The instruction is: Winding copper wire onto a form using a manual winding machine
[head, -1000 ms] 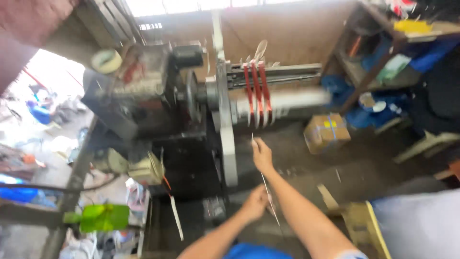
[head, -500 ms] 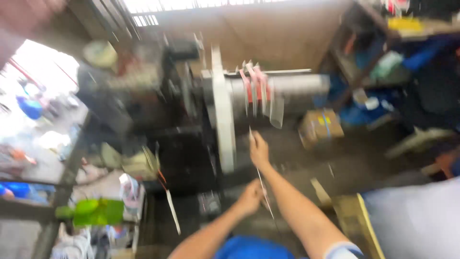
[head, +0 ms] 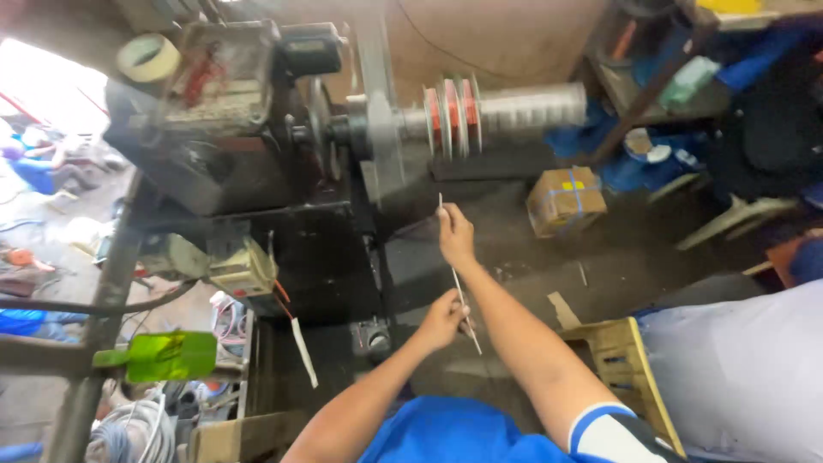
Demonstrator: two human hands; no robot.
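Both hands are gripping one thin, pale, stiff strip: my right hand is pinching its upper end, my left hand is closing around its lower part. I am holding it slanted below the grey winding machine's copper-red coils.

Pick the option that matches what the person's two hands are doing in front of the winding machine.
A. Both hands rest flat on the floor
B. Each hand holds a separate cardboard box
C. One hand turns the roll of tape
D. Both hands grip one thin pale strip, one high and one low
D: the right hand pinches the upper end of the thin pale strip, and the left hand grips it lower down.
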